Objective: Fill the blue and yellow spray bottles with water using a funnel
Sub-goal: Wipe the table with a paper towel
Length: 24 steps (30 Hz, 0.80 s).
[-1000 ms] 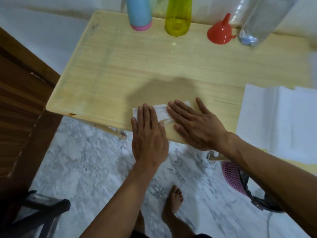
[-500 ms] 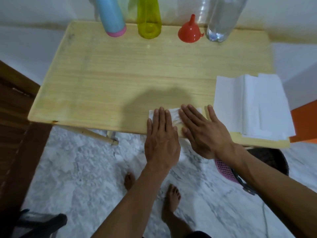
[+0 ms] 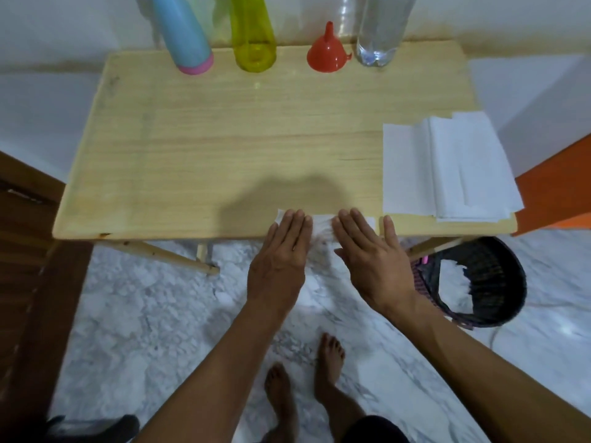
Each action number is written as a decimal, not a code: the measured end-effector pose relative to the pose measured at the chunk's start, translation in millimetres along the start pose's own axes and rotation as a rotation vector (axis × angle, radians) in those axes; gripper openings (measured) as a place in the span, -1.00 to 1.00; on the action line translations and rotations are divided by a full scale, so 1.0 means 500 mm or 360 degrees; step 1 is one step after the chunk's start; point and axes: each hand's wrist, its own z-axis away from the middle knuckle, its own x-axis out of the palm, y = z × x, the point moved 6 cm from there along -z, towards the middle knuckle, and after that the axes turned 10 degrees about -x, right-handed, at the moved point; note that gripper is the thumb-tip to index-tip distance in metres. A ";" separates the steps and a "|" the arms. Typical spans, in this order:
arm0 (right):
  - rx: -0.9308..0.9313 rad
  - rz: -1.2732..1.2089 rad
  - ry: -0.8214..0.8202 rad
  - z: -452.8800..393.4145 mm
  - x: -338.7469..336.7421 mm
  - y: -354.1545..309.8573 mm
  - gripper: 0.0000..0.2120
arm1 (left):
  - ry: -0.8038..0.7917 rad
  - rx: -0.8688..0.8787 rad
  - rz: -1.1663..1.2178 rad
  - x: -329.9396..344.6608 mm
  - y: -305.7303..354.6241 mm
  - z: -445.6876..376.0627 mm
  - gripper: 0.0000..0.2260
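My table (image 3: pixel 224 148) is small, so a careless reach could topple the blue bottle (image 3: pixel 187 36) and yellow bottle (image 3: pixel 253 33) at upper frame beside the funnel (image 3: pixel 327 54). My left hand (image 3: pixel 281 260) and right hand (image 3: pixel 372 263) lie flat, fingers spread, gripping nothing, pressing a tissue (image 3: pixel 321 227) at the near edge, where it might slip off.

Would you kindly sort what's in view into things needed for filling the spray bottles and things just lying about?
For the job: blue bottle, yellow bottle, red funnel, clear water bottle.

Lying about: paper sheets, tissue under both hands, dark basket.
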 end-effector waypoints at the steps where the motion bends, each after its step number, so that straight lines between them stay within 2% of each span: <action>1: 0.0005 -0.0003 0.0046 0.003 -0.005 -0.004 -0.44 | 0.0018 0.0022 0.0011 -0.006 -0.002 0.003 -0.42; 3: 0.0006 -0.0021 0.0100 0.000 -0.013 -0.003 -0.38 | 0.0069 0.0050 0.0039 -0.013 -0.006 0.001 -0.47; 6: -0.0002 -0.0037 0.0146 -0.010 -0.021 -0.006 -0.39 | 0.0198 0.0094 0.0049 -0.030 -0.012 -0.011 -0.62; 9: 0.0034 -0.0112 0.0141 -0.018 -0.024 -0.005 -0.41 | 0.0211 0.0151 0.0049 -0.036 -0.014 -0.026 -0.66; 11: 0.0114 -0.0154 0.0158 -0.021 -0.039 -0.002 -0.45 | 0.0134 0.0127 0.0066 -0.041 -0.014 -0.033 -0.72; 14: 0.0255 -0.0194 0.0121 -0.028 -0.067 -0.011 -0.62 | -0.0119 -0.0083 0.0246 -0.062 -0.020 -0.041 -0.83; 15: 0.0305 -0.0233 0.0090 -0.027 -0.074 -0.013 -0.70 | -0.0173 -0.0126 0.0279 -0.071 -0.021 -0.041 -0.83; 17: 0.0473 -0.0433 0.0067 -0.018 -0.092 -0.014 -0.82 | -0.0239 -0.0109 0.0325 -0.100 -0.018 -0.039 -0.71; 18: 0.0562 -0.0568 0.0082 -0.011 -0.103 -0.013 -0.83 | -0.0248 -0.0113 0.0400 -0.120 -0.016 -0.040 -0.68; 20: 0.0707 -0.0796 0.0168 0.006 -0.138 -0.009 -0.80 | -0.0327 -0.0204 0.0537 -0.162 -0.010 -0.045 -0.74; 24: 0.0920 -0.0925 0.0339 0.021 -0.259 -0.013 -0.77 | -0.0374 -0.0242 0.0685 -0.269 0.023 -0.053 -0.80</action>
